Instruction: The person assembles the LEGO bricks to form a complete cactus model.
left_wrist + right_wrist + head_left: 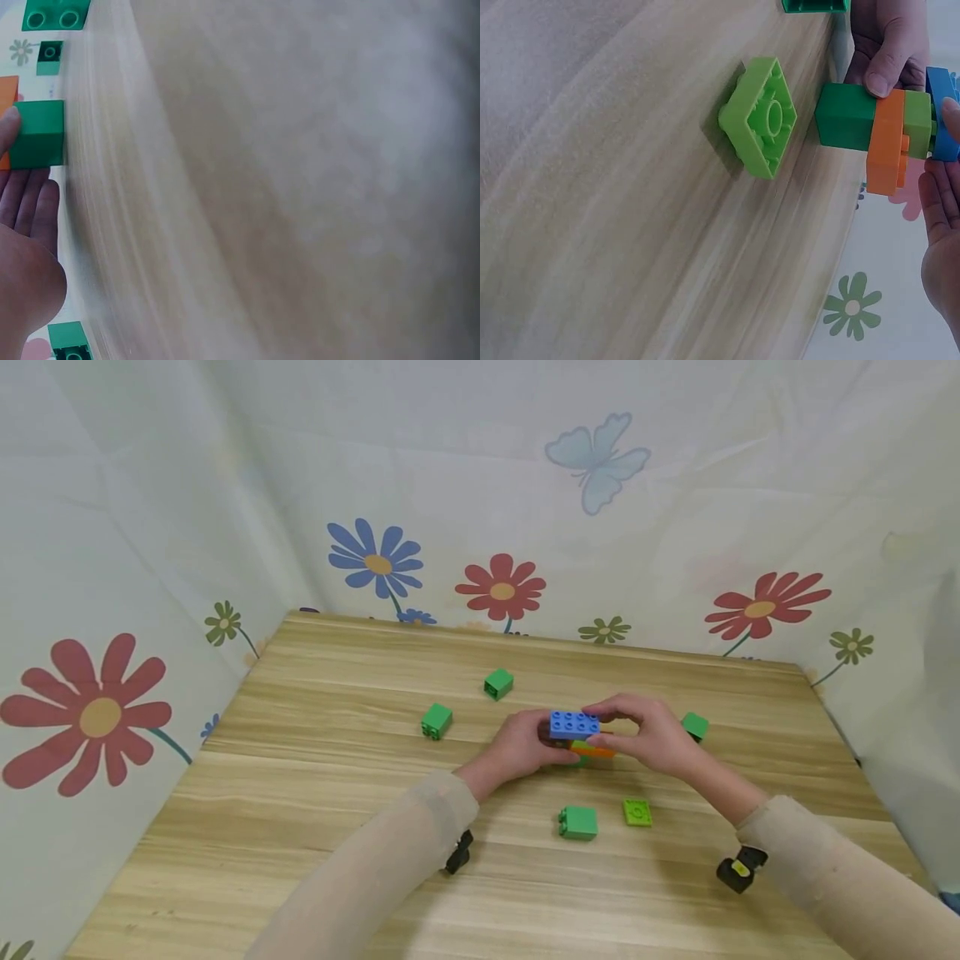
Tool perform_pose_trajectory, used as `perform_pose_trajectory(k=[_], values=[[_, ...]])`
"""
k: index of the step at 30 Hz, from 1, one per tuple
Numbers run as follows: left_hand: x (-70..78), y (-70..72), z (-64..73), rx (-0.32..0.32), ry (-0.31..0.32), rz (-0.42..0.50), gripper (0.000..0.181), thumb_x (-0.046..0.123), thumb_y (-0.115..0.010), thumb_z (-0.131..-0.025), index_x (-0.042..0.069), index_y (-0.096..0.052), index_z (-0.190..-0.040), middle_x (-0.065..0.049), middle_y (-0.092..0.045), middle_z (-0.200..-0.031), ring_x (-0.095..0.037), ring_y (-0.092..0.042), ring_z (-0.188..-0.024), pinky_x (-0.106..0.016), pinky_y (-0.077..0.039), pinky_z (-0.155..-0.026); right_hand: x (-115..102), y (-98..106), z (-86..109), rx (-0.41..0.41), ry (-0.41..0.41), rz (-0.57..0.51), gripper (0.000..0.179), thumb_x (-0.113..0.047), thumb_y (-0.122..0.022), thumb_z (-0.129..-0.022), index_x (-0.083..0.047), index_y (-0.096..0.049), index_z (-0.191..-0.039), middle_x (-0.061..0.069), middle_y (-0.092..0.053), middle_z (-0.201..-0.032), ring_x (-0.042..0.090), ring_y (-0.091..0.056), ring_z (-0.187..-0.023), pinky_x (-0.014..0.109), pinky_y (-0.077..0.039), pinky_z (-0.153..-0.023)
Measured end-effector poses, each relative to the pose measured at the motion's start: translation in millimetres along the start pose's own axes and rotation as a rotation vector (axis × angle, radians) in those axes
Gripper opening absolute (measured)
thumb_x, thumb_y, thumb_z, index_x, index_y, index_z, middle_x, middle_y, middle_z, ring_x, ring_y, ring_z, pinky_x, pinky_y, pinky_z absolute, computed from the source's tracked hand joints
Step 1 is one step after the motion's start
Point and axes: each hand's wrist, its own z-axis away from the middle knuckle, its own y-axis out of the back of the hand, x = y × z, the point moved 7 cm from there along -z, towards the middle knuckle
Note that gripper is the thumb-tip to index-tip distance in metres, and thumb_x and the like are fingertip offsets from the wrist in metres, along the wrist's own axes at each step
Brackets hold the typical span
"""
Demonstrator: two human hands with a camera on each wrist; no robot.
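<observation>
My left hand [521, 747] grips a small stack of toy building bricks near the middle of the table. In the right wrist view the stack has a dark green block [846, 116] at its base, an orange brick [885, 142] above that and a lime green brick [917, 112] above the orange one. A blue brick [573, 725] with two rows of studs sits at the top end, slightly tilted, a stud showing between it and the lime brick. Pinched at its right end, the blue brick is held by thumb and fingers of my right hand [652, 735].
Green blocks lie around the hands: two at the back left [437, 721] [498, 684], one beyond the right wrist [695, 727], another in front [578, 822]. Beside that front block, a lime square piece [637, 812] lies hollow side up. A flowered curtain [450, 468] hangs behind the table.
</observation>
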Motion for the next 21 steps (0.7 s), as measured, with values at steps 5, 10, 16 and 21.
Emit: perform_pose_trajectory(k=[5,10,16,21], values=[[-0.6,0.1,0.0,0.002,-0.002,0.002,0.05,0.022,-0.092,-0.087,0.013,-0.072,-0.132,0.001,-0.077,-0.121,-0.006,-0.072,-0.105,-0.024,-0.058,-0.095,3.0,0.5,3.1,0.001,-0.012,-0.014,0.041,-0.014,-0.086,-0.093,-0.012,-0.076,-0.132,0.003,-0.075,-0.127,0.022,-0.072,-0.114,0.056,-0.054,-0.107],[-0.1,0.0,0.4,0.0,0.002,0.008,0.05,0.022,-0.093,-0.087,0.013,-0.072,-0.132,0.001,-0.076,-0.123,-0.007,-0.072,-0.106,-0.024,-0.058,-0.095,3.7,1.8,4.5,-0.004,0.002,-0.008,0.039,-0.014,-0.083,-0.096,-0.013,-0.075,-0.134,0.003,-0.075,-0.129,0.021,-0.071,-0.115,0.056,-0.054,-0.107],[0.2,0.4,0.7,-0.002,0.013,0.006,0.05,0.023,-0.092,-0.087,0.014,-0.072,-0.132,0.002,-0.076,-0.123,-0.007,-0.071,-0.106,-0.024,-0.058,-0.096,3.7,3.0,2.5,-0.003,0.006,-0.006,0.036,-0.014,-0.08,-0.098,-0.013,-0.076,-0.134,0.003,-0.076,-0.129,0.019,-0.071,-0.115,0.057,-0.053,-0.108],[-0.4,0.6,0.6,-0.005,0.015,0.002,0.049,0.024,-0.092,-0.087,0.015,-0.073,-0.132,0.003,-0.077,-0.12,-0.006,-0.071,-0.101,-0.024,-0.058,-0.093,4.7,4.0,2.4,0.006,-0.015,-0.033,0.036,-0.013,-0.08,-0.098,-0.012,-0.076,-0.133,0.003,-0.076,-0.129,0.015,-0.071,-0.116,0.043,-0.053,-0.11]])
